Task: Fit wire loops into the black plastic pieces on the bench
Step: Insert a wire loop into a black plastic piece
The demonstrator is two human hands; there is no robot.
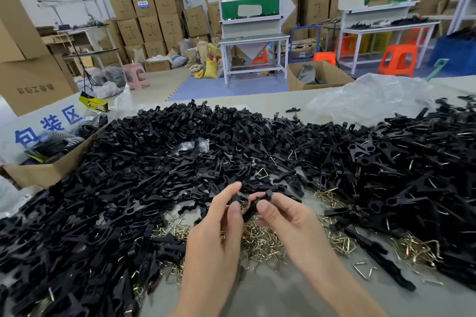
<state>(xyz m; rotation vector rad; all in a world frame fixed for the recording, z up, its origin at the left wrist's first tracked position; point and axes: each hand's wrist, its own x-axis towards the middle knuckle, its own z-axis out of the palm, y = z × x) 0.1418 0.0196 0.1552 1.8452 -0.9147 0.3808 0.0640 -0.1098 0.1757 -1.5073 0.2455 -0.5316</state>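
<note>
At lower centre of the frame, a black plastic piece (249, 210) is pinched at either end by the curled fingers of the left hand (216, 224) and right hand (286, 216). Whether a loop is seated cannot be told. The piece should be steadied and the loop pressed in squarely; loose wire loops (260, 239) lie just below the grip.

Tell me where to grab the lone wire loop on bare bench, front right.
Probably best: pinch the wire loop from above, across its two straight legs near the closed corner. It lies flat and alone on the bench, so only the top is open.
</note>
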